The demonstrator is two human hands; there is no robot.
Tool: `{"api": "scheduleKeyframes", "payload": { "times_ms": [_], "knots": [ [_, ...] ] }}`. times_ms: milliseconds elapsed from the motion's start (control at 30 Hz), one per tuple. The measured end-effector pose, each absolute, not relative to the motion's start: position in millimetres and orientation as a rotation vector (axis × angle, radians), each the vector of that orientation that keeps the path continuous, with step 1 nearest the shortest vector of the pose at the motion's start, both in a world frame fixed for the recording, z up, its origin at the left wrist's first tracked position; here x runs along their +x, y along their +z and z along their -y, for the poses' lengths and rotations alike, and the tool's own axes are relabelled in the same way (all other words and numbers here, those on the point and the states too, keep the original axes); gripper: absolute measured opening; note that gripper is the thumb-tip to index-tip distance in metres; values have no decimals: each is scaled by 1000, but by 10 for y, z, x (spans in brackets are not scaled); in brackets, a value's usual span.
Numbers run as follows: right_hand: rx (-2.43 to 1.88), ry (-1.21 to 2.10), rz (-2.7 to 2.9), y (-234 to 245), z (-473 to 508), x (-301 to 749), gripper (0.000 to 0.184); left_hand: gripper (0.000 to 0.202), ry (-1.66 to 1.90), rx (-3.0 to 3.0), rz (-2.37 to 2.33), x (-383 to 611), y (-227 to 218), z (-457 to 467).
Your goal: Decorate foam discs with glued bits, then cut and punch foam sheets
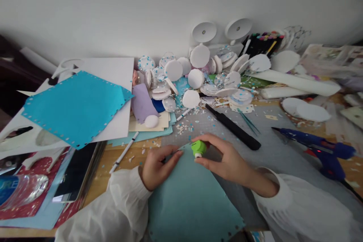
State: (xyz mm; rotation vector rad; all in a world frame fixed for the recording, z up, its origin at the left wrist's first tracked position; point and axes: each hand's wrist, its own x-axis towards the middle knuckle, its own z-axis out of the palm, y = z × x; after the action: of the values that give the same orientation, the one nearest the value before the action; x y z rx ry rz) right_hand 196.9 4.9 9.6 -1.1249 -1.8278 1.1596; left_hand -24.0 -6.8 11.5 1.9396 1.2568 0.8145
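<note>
A light teal paper sheet [187, 193] with punched holes along its lower edge lies in front of me on a grey mat [272, 151]. My left hand [157, 166] pinches the sheet's far edge, fingers closed on it. My right hand [227, 159] grips a small green hole punch [198, 148] set at the sheet's top corner, thumb and fingers wrapped round it. Both arms wear white sleeves.
A bright blue sheet [76, 107] with punched edges rests on white card at left. A heap of white foam discs [195, 77] fills the back. A black knife [234, 128], a blue glue gun [320, 149], a pen [124, 152] and a plastic bottle [19, 191] lie around.
</note>
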Motion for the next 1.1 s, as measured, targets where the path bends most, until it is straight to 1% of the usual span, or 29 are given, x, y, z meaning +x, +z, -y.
{"api": "scheduleKeyframes", "payload": {
  "times_ms": [233,433,600,767,967,1100],
  "knots": [
    [-1009,1600,1497,-57,-59,1900,42,25,844,1899,-1282,-171,78,77],
    [-1024,1754,1337,-50,-77,1889,46,26,897,1884,-1283,-130,54,92],
    [-1005,1824,1244,-49,-76,1884,44,29,876,1893,-1309,-128,48,102],
    [-997,1837,1286,23,-67,1872,40,27,853,1922,-1283,-148,49,104],
    [-997,1753,1387,77,-72,1871,40,24,844,1925,-1230,-135,39,98],
    [-1019,1668,1469,67,-76,1881,40,27,796,1954,-1219,-144,56,79]
  ]
}}
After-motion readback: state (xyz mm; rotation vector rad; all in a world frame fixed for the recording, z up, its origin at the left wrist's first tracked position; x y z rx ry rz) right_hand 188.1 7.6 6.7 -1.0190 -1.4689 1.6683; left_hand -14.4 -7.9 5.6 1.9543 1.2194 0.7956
